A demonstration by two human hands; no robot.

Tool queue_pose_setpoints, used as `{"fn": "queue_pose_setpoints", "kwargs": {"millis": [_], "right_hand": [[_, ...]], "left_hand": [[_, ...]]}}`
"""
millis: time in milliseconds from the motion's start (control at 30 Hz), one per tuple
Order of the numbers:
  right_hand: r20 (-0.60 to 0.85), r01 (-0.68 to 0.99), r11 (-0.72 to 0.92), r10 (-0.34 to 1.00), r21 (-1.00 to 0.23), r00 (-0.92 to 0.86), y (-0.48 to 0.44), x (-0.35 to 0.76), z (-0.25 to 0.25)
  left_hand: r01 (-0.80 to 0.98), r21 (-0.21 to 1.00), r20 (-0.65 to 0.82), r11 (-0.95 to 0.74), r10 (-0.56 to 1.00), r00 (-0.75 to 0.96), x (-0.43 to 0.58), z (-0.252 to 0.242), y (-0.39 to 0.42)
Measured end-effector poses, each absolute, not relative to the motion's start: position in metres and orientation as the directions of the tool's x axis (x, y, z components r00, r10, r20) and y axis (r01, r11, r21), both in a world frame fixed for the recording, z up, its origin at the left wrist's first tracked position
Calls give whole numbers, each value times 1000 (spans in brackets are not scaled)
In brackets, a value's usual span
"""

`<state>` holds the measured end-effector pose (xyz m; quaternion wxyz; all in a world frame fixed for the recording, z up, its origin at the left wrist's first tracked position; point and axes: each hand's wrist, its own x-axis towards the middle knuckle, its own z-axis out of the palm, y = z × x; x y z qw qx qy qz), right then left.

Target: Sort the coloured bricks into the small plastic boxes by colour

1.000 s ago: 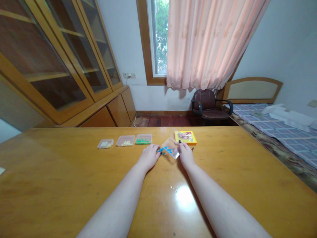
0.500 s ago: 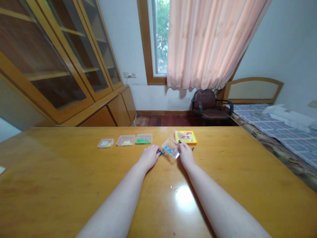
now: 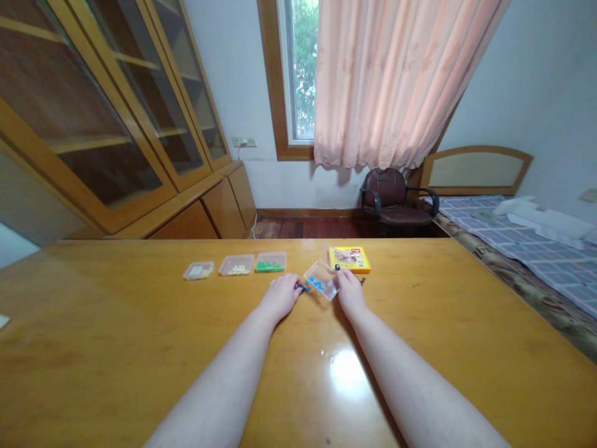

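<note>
My right hand grips the right side of a clear plastic box, which is tilted down to the left. Several small blue pieces lie inside it near its lower left edge. To the left, my left hand rests low at the table with its fingers closed around small dark blue pieces, just beside the box's edge. Their exact kind is too small to tell. Behind my right hand lies a yellow box with a printed picture, partly seen past the clear lid.
Left of my hands stand a clear box with green pieces, another with cream pieces, and a smaller clear box. Small brown pieces lie by the yellow box. Beyond the wooden table is a chair.
The clear box in my right hand has tilted slightly, and the blue pieces in it have shifted a little left. My left hand has hardly moved.
</note>
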<state>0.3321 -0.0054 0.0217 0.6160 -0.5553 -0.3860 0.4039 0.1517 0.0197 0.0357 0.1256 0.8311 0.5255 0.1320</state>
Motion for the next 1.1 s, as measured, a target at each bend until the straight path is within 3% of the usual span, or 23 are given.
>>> {"fn": "queue_pose_setpoints", "kwargs": {"millis": [1100], "right_hand": [[51,-20,62,934,-998,353,-1,336,12]], "left_hand": [[848,322,100,-422,905,412,152,32,22]]}}
